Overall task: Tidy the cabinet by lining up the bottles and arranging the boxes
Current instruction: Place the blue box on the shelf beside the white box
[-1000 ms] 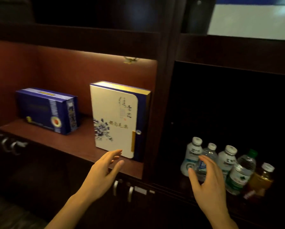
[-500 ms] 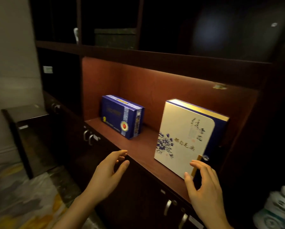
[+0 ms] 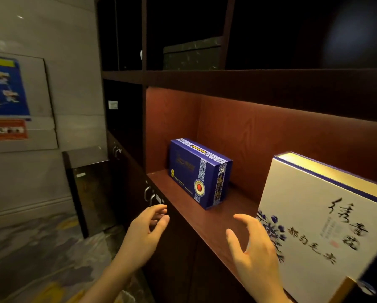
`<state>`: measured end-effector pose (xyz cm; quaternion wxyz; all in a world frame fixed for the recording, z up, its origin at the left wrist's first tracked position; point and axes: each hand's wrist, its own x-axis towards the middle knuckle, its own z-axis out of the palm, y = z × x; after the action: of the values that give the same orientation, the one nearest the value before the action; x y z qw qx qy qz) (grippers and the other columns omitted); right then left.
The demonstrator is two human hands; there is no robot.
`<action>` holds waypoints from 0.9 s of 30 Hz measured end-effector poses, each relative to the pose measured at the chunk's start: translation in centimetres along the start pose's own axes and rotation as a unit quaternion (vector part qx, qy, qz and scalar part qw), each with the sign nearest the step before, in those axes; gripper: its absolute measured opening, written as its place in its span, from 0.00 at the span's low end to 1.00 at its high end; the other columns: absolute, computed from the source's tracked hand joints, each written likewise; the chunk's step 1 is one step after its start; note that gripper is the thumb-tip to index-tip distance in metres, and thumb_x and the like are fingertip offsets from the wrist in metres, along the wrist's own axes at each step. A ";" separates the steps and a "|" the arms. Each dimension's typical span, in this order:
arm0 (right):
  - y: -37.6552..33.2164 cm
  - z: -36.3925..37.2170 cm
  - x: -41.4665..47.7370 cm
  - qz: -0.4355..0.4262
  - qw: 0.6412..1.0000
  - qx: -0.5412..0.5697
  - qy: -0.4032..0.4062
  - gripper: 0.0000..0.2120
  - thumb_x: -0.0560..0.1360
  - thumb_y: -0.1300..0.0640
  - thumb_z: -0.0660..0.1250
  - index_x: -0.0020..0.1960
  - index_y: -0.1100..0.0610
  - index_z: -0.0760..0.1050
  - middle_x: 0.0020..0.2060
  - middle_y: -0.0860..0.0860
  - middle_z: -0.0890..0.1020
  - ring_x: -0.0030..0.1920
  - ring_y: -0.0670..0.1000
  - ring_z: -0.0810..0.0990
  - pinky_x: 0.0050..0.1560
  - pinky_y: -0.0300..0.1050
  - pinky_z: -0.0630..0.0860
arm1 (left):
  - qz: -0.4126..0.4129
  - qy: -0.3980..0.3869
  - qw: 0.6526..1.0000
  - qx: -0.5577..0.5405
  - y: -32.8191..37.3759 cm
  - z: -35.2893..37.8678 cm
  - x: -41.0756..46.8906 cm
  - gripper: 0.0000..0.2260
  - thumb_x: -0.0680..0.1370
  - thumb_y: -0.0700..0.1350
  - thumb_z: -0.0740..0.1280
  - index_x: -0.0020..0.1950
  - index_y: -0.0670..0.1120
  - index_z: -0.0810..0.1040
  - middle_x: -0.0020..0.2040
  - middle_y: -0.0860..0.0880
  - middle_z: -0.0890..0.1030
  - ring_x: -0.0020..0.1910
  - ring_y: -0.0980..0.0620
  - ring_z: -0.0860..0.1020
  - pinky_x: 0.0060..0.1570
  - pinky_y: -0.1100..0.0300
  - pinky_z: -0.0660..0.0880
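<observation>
Woodgrain shelf (image 3: 207,217) bears glossy rectangular blue box (image 3: 199,171), white box (image 3: 318,224).

Only one view was given, from the head camera. It looked forward and down, angled leftward along the cabinet front, close to the lit shelf (image 3: 207,221). The fingers (image 3: 159,209) sat low in the frame; beyond them lay the shelf, to their left the wall (image 3: 52,40) and floor.

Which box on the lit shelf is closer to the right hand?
The white box with blue flowers, standing at the shelf's right end; the right hand overlaps its lower left corner. The blue box stands further back left.
</observation>
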<state>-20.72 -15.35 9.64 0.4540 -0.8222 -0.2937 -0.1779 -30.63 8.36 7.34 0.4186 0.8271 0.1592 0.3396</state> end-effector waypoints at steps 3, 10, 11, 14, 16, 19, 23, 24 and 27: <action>1.3 2.6 3.9 0.007 1.000 0.010 -0.021 0.18 0.77 0.48 0.70 0.66 0.45 0.73 0.62 0.41 0.76 0.62 0.42 0.74 0.56 0.32 0.70 | -0.022 0.016 1.000 -0.013 -1.2 1.0 3.4 0.13 0.79 0.49 0.67 0.64 0.53 0.78 0.54 0.59 0.81 0.53 0.67 0.77 0.48 0.75 0.72; 3.8 7.8 11.4 0.015 0.998 0.033 -0.053 0.23 0.78 0.48 0.70 0.70 0.51 0.70 0.67 0.47 0.75 0.65 0.43 0.72 0.52 0.30 0.72 | -0.058 0.018 0.998 0.007 -4.5 2.5 10.1 0.14 0.80 0.51 0.66 0.65 0.55 0.76 0.55 0.59 0.80 0.54 0.70 0.75 0.49 0.71 0.72; 4.2 8.6 12.4 0.016 0.998 0.033 -0.053 0.24 0.78 0.49 0.70 0.71 0.51 0.69 0.68 0.48 0.75 0.66 0.44 0.71 0.55 0.34 0.74 | -0.064 0.019 0.998 0.008 -5.1 2.7 11.1 0.14 0.80 0.51 0.66 0.65 0.54 0.76 0.55 0.59 0.80 0.54 0.71 0.75 0.49 0.71 0.71; 5.2 11.1 15.7 0.030 0.998 0.020 -0.056 0.28 0.78 0.47 0.69 0.75 0.52 0.65 0.73 0.49 0.71 0.72 0.48 0.68 0.67 0.51 0.74 | -0.076 0.010 0.997 0.012 -7.3 3.3 14.7 0.16 0.80 0.51 0.65 0.67 0.54 0.75 0.56 0.59 0.79 0.54 0.68 0.76 0.49 0.72 0.70; 5.8 12.9 17.8 0.049 0.997 0.008 -0.060 0.33 0.79 0.44 0.67 0.79 0.52 0.60 0.77 0.48 0.65 0.76 0.49 0.63 0.72 0.54 0.68 | -0.075 -0.002 0.997 0.019 -8.9 3.7 17.7 0.17 0.80 0.52 0.65 0.69 0.54 0.73 0.60 0.59 0.78 0.57 0.63 0.77 0.54 0.68 0.71; 7.0 15.5 20.9 0.081 0.995 -0.013 -0.054 0.40 0.78 0.42 0.67 0.82 0.53 0.52 0.81 0.49 0.57 0.80 0.49 0.56 0.77 0.49 0.59 | -0.050 -0.018 0.997 0.048 -11.4 4.5 23.0 0.21 0.81 0.52 0.64 0.73 0.50 0.70 0.68 0.53 0.76 0.65 0.57 0.74 0.64 0.59 0.69; 8.5 18.6 24.3 0.123 0.992 -0.029 -0.030 0.45 0.77 0.39 0.66 0.82 0.49 0.43 0.82 0.47 0.48 0.81 0.47 0.48 0.74 0.43 0.53 | -0.014 -0.050 0.997 0.061 -14.2 6.1 31.0 0.25 0.81 0.54 0.63 0.76 0.49 0.66 0.74 0.50 0.70 0.73 0.52 0.68 0.68 0.57 0.64; 8.8 19.2 25.0 0.131 0.991 -0.035 -0.022 0.45 0.77 0.38 0.66 0.82 0.48 0.42 0.82 0.47 0.46 0.81 0.46 0.47 0.74 0.42 0.53 | -0.009 -0.056 0.996 0.061 -14.7 6.5 33.0 0.25 0.81 0.55 0.63 0.77 0.49 0.65 0.75 0.49 0.69 0.73 0.51 0.67 0.67 0.57 0.64; 9.8 20.6 27.0 0.160 0.986 -0.057 -0.001 0.47 0.74 0.33 0.62 0.82 0.47 0.41 0.82 0.46 0.43 0.81 0.48 0.45 0.74 0.45 0.55 | 0.000 -0.070 0.995 0.066 -16.2 7.9 38.8 0.27 0.81 0.55 0.62 0.77 0.49 0.63 0.76 0.48 0.67 0.73 0.50 0.66 0.66 0.57 0.64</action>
<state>6.72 6.77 7.62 0.4288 -0.8831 -0.1484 -0.1191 3.08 34.75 7.67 0.3736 0.8744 0.1516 0.2699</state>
